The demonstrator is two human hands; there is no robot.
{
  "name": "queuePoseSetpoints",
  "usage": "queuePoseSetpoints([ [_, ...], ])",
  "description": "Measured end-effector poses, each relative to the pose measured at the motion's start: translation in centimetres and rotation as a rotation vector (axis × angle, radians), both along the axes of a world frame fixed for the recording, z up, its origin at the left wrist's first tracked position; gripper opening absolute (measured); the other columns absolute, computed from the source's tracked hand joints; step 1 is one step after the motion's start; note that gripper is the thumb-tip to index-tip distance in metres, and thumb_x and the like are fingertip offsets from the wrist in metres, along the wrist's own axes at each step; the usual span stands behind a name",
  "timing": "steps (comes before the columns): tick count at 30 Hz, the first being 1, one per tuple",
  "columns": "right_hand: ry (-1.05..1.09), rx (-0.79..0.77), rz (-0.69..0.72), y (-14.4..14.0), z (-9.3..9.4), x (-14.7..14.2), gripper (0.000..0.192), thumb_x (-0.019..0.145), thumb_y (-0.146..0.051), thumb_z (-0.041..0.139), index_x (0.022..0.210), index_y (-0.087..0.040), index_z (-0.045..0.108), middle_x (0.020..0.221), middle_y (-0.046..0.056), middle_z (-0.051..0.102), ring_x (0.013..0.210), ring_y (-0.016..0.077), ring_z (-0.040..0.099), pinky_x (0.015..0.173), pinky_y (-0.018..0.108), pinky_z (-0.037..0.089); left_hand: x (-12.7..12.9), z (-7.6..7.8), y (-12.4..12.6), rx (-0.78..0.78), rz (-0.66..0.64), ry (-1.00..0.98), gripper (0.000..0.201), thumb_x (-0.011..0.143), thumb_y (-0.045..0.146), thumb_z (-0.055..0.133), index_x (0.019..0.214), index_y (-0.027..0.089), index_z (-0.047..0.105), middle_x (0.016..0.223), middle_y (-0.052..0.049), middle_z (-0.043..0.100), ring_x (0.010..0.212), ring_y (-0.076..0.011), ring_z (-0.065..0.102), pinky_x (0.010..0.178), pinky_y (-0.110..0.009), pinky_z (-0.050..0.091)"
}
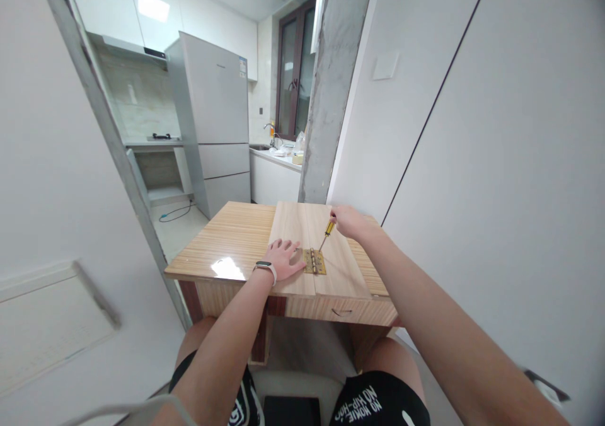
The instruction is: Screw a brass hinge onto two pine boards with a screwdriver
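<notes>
Right hand [348,221] is wrapped around a screwdriver [327,232], yellow handle with a thin metal shaft, tip down at 7 o'clock on a brass hinge [314,261]. One hinge, flat and rectangular, shiny, with small screw holes too tiny to count. Left hand [283,257] isn't gripping anything, just pressed flat, fingers spread, on the left board [290,230], touching the hinge's 9 o'clock edge. Two pale, smooth wood boards lie side by side on a glossy striped-grain table [227,243]; the hinge bridges their seam.
</notes>
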State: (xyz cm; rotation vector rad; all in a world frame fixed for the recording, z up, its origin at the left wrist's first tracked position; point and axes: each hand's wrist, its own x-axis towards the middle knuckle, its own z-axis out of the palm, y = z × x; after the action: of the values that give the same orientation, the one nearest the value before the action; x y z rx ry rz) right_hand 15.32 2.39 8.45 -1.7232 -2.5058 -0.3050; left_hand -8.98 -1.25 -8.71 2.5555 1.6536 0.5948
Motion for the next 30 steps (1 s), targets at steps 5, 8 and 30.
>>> queuePoseSetpoints([
  [5, -0.047, 0.012, -0.052, -0.6, 0.1, -0.4, 0.034, 0.103, -0.036, 0.048, 0.109, -0.013, 0.072, 0.115, 0.019, 0.071, 0.109, 0.0263, 0.066, 0.091, 0.031, 0.046, 0.1, 0.2, 0.0, 0.0, -0.005, -0.004, 0.077, 0.087, 0.081, 0.04, 0.151, 0.038, 0.041, 0.152, -0.005, 0.047, 0.14, -0.0365, 0.036, 0.115, -0.053, 0.027],
  [8, -0.031, 0.039, -0.072, -0.9, 0.1, -0.6, 0.042, 0.105, -0.042, 0.042, 0.113, -0.012, 0.071, 0.116, 0.02, 0.071, 0.11, 0.0267, 0.066, 0.093, 0.032, 0.045, 0.1, 0.2, 0.0, 0.007, -0.003, -0.001, 0.077, 0.087, 0.081, 0.039, 0.151, 0.037, 0.042, 0.152, -0.005, 0.048, 0.139, -0.0364, 0.036, 0.115, -0.053, 0.028],
  [30, 0.111, 0.017, 0.079, -0.5, -0.5, 0.2, 0.026, 0.097, -0.013, 0.051, 0.111, -0.017, 0.072, 0.112, 0.01, 0.074, 0.102, 0.0198, 0.067, 0.085, 0.024, 0.044, 0.0, 0.0, 0.2, -0.006, 0.006, 0.012, 0.081, 0.085, 0.083, 0.038, 0.152, 0.037, 0.04, 0.153, -0.005, 0.046, 0.141, -0.0371, 0.034, 0.116, -0.054, 0.026],
])
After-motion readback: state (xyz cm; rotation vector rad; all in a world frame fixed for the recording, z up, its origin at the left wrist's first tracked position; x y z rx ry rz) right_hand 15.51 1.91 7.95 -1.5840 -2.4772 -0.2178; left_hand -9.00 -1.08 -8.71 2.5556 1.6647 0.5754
